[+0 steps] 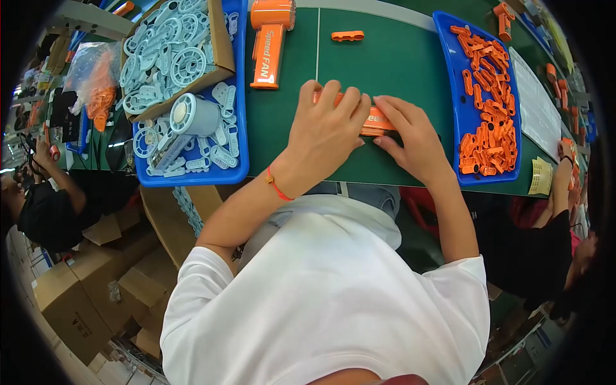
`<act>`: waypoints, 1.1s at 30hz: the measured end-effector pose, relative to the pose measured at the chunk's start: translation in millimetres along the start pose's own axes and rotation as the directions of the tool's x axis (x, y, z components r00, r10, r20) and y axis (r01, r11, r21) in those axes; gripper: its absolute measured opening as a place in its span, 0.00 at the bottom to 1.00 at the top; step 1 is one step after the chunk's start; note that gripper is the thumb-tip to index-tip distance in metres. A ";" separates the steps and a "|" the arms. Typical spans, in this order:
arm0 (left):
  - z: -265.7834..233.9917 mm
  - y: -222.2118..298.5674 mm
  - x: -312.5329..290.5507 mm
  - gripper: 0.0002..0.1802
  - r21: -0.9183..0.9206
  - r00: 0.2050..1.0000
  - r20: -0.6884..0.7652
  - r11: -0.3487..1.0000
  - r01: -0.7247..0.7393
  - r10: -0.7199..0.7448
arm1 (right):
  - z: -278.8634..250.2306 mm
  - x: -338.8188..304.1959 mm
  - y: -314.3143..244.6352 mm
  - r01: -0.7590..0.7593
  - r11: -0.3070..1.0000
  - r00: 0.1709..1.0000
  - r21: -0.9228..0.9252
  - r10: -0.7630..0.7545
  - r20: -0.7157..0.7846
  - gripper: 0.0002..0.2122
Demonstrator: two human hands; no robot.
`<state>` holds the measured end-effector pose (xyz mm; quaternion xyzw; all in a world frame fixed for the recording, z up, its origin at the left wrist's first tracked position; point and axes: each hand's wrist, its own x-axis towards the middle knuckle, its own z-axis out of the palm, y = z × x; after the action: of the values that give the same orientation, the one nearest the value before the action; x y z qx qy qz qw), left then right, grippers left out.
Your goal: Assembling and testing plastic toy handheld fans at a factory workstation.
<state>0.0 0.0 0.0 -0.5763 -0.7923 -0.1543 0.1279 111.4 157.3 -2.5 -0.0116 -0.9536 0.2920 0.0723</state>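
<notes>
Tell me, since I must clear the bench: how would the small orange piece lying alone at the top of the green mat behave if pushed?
The small orange piece looks like moulded plastic, so probably stiff and light. It lies flat on the green mat, so it would likely slide rather than roll or tip.

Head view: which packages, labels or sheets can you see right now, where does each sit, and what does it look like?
Orange fan: table top left of centre, lying flat, white lettering on its handle.
Cardboard box: in the left blue tray, brown, open, holding pale blue parts.
Plastic bag: far left, clear, with orange parts.
Paper sheet: right of the right blue tray, white, printed.
Cardboard cartons: floor lower left, brown.
</notes>
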 end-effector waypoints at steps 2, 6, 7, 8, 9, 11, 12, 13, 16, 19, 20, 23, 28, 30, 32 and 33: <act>6.3 -5.6 2.5 0.24 -0.010 0.999 -0.015 0.999 -0.033 0.033 | 8.3 0.5 -0.1 0.079 0.993 0.990 -0.091 -0.089 -0.112 0.28; 14.2 2.2 2.4 0.20 0.026 0.997 -0.067 0.999 -0.027 0.029 | 22.6 -3.9 3.2 0.140 0.962 0.967 -0.233 -0.184 -0.177 0.27; 16.2 2.0 2.3 0.18 0.042 0.993 -0.109 0.998 -0.035 0.040 | 26.1 -4.6 3.3 0.139 0.958 0.955 -0.251 -0.197 -0.223 0.27; 17.9 1.5 1.3 0.17 0.059 0.987 -0.151 0.997 -0.043 0.051 | 29.6 -5.5 2.9 0.136 0.953 0.940 -0.271 -0.210 -0.268 0.27; 18.1 1.0 1.6 0.17 0.059 0.988 -0.149 0.997 -0.041 0.050 | 30.9 -5.3 2.4 0.136 0.953 0.941 -0.269 -0.210 -0.267 0.27; 17.0 0.5 0.9 0.16 0.056 0.987 -0.150 0.997 -0.049 0.057 | 32.7 -5.7 0.4 0.114 0.949 0.938 -0.294 -0.200 -0.283 0.27; 16.7 -0.7 1.3 0.16 0.061 0.986 -0.153 0.997 -0.050 0.059 | 32.2 -4.4 0.7 0.116 0.948 0.936 -0.296 -0.204 -0.287 0.27; 16.1 -1.8 1.5 0.16 0.043 0.990 -0.122 0.997 -0.060 0.065 | 31.1 -3.2 1.0 0.121 0.945 0.945 -0.305 -0.204 -0.257 0.27; 14.7 -2.6 2.4 0.14 0.047 0.996 -0.061 0.997 -0.065 0.068 | 25.1 -3.6 4.5 0.146 0.949 0.954 -0.279 -0.210 -0.216 0.28; 13.0 -0.8 3.5 0.12 0.074 0.998 -0.017 0.995 -0.060 0.062 | 22.5 -3.3 4.3 0.154 0.964 0.959 -0.215 -0.199 -0.201 0.27; 12.4 0.2 4.1 0.11 0.085 0.998 -0.004 0.995 -0.061 0.061 | 22.9 -3.8 3.7 0.145 0.971 0.962 -0.189 -0.183 -0.203 0.27; 14.1 0.7 7.4 0.10 0.094 0.997 0.008 0.992 -0.082 0.082 | 28.6 -3.0 -0.5 0.103 0.962 0.958 -0.251 -0.164 -0.234 0.26; 7.3 -1.2 10.9 0.15 0.083 0.993 0.078 0.992 -0.091 0.085 | 32.6 -2.6 1.3 0.098 0.963 0.949 -0.250 -0.166 -0.270 0.26; 5.4 0.3 9.5 0.19 0.081 0.989 0.144 0.995 -0.057 0.045 | 31.9 -3.5 0.9 0.096 0.971 0.948 -0.220 -0.157 -0.277 0.25; 6.3 0.8 5.6 0.22 0.076 0.994 0.100 0.995 -0.057 0.050 | 30.4 -4.3 -0.9 0.094 0.984 0.944 -0.149 -0.135 -0.301 0.26; 6.5 -1.4 5.5 0.22 0.087 0.994 0.095 0.995 -0.058 0.049 | 26.3 -2.0 -1.2 0.102 0.983 0.941 -0.151 -0.145 -0.307 0.26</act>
<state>-3.1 6.9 -4.0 -0.5976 -0.7878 -0.0881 0.1208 109.5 141.6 -23.6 -0.0032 -0.9457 0.2172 0.2417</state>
